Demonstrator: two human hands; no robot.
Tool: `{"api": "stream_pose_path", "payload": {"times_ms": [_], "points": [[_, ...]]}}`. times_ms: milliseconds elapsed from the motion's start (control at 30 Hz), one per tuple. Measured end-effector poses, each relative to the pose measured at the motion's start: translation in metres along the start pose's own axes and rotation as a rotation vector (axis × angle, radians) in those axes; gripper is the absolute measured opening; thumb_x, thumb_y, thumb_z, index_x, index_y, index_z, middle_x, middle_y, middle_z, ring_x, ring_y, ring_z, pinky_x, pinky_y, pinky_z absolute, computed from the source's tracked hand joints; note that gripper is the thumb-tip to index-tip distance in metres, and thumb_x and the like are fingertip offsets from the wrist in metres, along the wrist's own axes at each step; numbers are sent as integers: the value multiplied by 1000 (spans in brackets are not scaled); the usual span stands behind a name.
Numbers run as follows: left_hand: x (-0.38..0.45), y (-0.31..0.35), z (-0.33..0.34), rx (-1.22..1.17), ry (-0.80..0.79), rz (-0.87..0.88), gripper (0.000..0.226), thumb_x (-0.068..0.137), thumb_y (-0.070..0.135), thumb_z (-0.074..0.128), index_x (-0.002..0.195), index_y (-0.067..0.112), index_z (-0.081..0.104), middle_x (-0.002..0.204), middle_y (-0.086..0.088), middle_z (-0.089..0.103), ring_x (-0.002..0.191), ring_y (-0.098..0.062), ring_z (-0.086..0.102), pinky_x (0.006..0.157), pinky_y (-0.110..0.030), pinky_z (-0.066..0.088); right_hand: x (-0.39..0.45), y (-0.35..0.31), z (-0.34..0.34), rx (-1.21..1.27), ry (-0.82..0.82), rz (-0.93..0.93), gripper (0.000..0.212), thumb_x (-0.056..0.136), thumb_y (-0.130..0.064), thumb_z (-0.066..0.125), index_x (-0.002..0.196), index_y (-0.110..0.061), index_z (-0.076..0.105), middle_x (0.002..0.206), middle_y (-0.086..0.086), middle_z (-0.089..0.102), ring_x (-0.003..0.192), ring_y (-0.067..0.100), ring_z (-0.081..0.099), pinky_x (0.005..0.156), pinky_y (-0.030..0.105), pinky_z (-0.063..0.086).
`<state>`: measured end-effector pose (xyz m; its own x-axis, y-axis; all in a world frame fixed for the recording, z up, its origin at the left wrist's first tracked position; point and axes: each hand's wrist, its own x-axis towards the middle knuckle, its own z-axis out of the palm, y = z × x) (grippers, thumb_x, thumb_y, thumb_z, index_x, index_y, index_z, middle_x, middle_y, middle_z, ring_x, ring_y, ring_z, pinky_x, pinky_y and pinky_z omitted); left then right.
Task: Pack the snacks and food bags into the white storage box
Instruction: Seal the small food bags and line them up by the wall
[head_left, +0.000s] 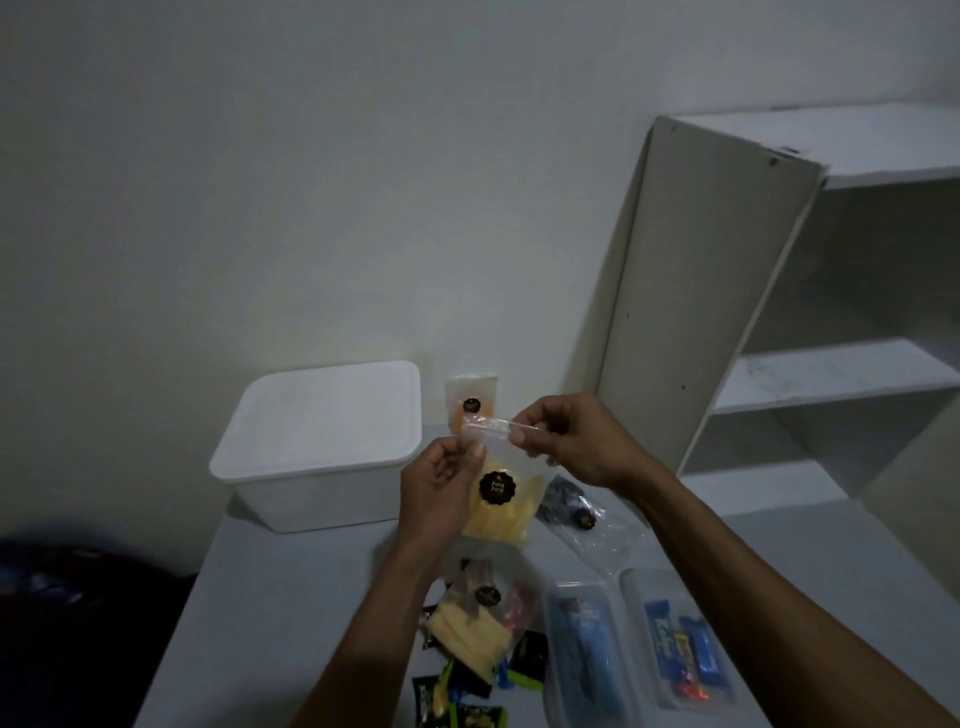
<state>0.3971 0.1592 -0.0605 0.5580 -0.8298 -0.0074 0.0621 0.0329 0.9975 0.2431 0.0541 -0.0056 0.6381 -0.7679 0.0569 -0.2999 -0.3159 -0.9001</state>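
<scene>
Left hand (441, 488) and right hand (566, 441) pinching top of yellow snack bag (498, 499).
Sealing step; next, lift lid off white box (322, 441) and drop in.

A dim, plain room in a home, seemingly a bedroom or storeroom: bare white plastered wall (260, 182), a white laminate shelving unit (831, 364) with open shelves, and a pale grey table (291, 597) strewn with small snack packets (467, 686).
</scene>
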Motion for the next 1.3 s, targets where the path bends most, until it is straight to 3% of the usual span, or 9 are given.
{"api": "stream_pose_path", "payload": {"times_ms": [200, 333, 433, 533, 633, 900, 1167, 1300], "points": [[-5, 31, -10, 22, 45, 132, 6, 91, 18, 66, 90, 15, 71, 84, -5, 73, 79, -9, 68, 71, -19, 53, 0, -25, 0, -84, -48, -42, 8, 86, -19, 74, 92, -14, 75, 76, -1, 71, 66, 3, 63, 61, 16, 48], [-1, 39, -17, 61, 45, 164, 8, 91, 16, 66, 86, 18, 71, 80, 0, 72, 77, -7, 66, 72, -23, 53, 13, -42, 1, -269, -77, -119, 11, 84, -26, 77, 92, -19, 75, 73, -12, 69, 65, -3, 61, 62, 15, 46], [2, 41, -15, 81, 76, 171, 11, 90, 19, 68, 81, 22, 72, 79, 1, 73, 79, -12, 65, 76, -32, 54, 24, -53, 7, -380, -116, -148, 11, 85, -28, 76, 92, -20, 74, 77, -8, 71, 71, 5, 66, 61, 15, 46], [4, 44, -8, 97, 131, 181, 13, 90, 19, 68, 78, 24, 71, 76, 6, 70, 71, -6, 60, 71, -26, 50, 32, -59, 9, -434, -131, -155, 10, 87, -28, 73, 91, -19, 72, 84, -3, 73, 77, 12, 67, 63, 17, 47], [9, 46, -1, 99, 165, 188, 14, 90, 20, 68, 77, 25, 71, 73, 8, 68, 67, -2, 56, 69, -24, 46, 36, -61, 7, -456, -153, -159, 6, 91, -26, 70, 88, -20, 68, 84, -5, 69, 73, 6, 63, 58, 13, 41], [17, 48, 28, 68, 170, 189, 14, 89, 19, 69, 78, 28, 71, 79, 8, 72, 74, 1, 62, 71, -22, 49, 41, -57, -18, -527, -155, -173, 7, 95, -23, 64, 87, -23, 64, 83, -10, 65, 84, 13, 63, 79, 38, 56], [20, 50, 41, 25, 201, 180, 9, 91, 21, 67, 84, 23, 72, 84, 0, 73, 79, -10, 63, 70, -25, 49, 41, -49, -43, -461, -122, -196, 5, 92, -28, 67, 89, -24, 67, 84, -11, 67, 82, 8, 62, 73, 28, 49], [20, 54, 48, 74, 141, 198, 8, 90, 24, 68, 86, 19, 73, 87, 1, 73, 85, -10, 64, 74, -23, 50, 43, -44, -45, -477, -104, -205, 8, 92, -30, 67, 86, -26, 65, 85, -11, 69, 85, 10, 65, 79, 38, 57]]}}
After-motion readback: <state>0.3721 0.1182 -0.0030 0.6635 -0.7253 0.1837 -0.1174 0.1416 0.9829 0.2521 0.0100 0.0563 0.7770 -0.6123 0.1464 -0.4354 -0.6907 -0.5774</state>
